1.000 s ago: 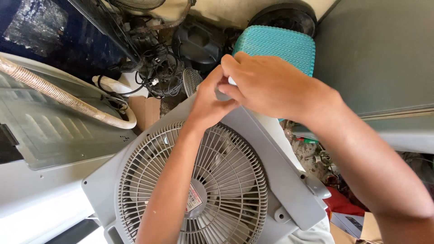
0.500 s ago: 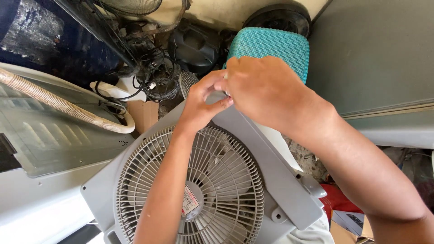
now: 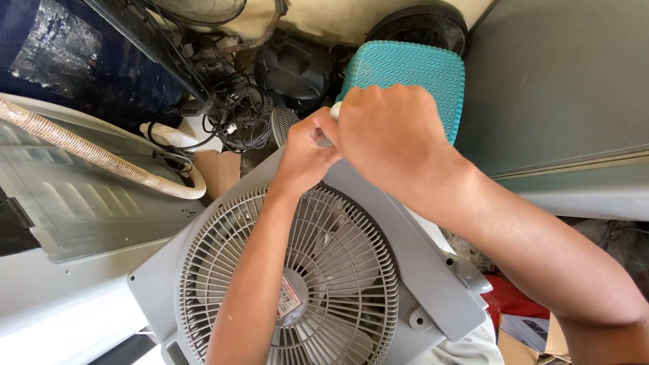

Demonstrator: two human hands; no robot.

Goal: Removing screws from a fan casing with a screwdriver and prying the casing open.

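1. Shifted slightly since a second ago: both hands a little lower on the far corner of the grey box fan (image 3: 378, 270); fan itself seemingly unmoved.
2. Left hand (image 3: 304, 159) curled at the fan's far corner; fingers pinched beside a small white part (image 3: 335, 110); whether truly gripped, cannot tell.
3. Right hand (image 3: 392, 138) closed in a loose fist over the same spot, covering the white part; grasp hidden.
4. Fan lying tilted, round grille (image 3: 338, 284) facing up, near the teal woven stool (image 3: 405, 71); corrugated hose (image 3: 101, 159) at left; tangled cables (image 3: 236, 128) far behind.
5. Likely risks: small part slipping down among cables; tilted fan sliding under pressure; fingertip caught between grille bars.
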